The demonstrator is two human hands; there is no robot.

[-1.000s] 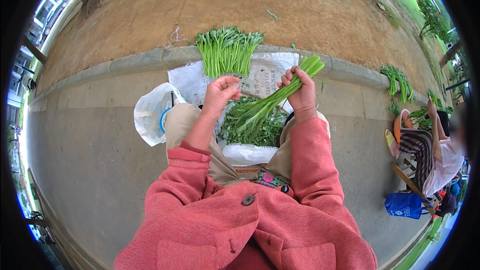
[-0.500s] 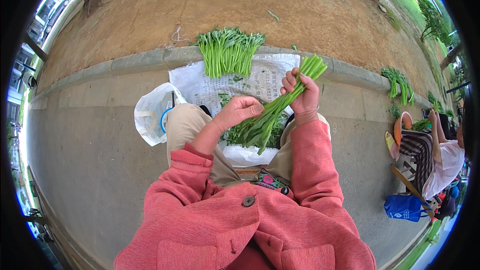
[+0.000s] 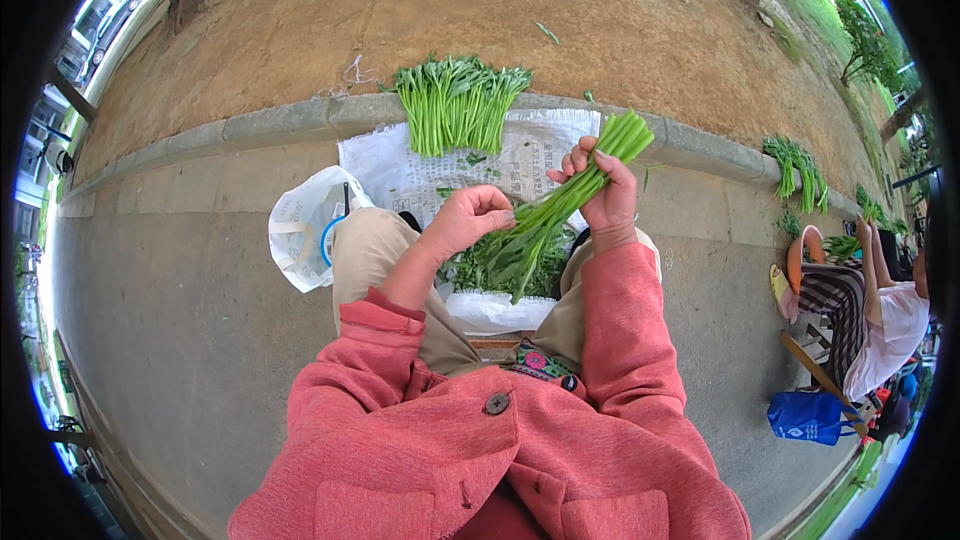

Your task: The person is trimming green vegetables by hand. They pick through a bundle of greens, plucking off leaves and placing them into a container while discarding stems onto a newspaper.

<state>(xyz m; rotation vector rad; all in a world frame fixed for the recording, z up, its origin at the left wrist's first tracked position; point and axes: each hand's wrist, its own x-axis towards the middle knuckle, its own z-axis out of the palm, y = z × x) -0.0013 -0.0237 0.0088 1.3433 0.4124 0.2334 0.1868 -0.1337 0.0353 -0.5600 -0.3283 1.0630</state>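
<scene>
My right hand (image 3: 607, 202) is closed round a bunch of long-stemmed leafy greens (image 3: 560, 202), held tilted above my lap. Its cut stem ends point up and right, its leaves down and left. At the left edge of those leaves, my left hand (image 3: 463, 223) has thumb and forefinger pinched together; what lies between them is too small to tell. Below the bunch, loose green leaves (image 3: 540, 278) lie on a white woven sack (image 3: 375, 155) between my knees. A neat row of trimmed greens (image 3: 455, 110) rests on the sack's far edge.
Left of my knee stands a white plastic bag (image 3: 292, 230) with a blue round item inside. A stone kerb (image 3: 270, 127) runs behind the sack, with bare soil beyond. On the right sits another person (image 3: 890, 330), near a blue bag (image 3: 810, 417) and more greens (image 3: 793, 165).
My left hand has shifted slightly up and left, its fingers curling more. The leafy end of the bunch has swung a little; my right hand keeps its grip in nearly the same place.
</scene>
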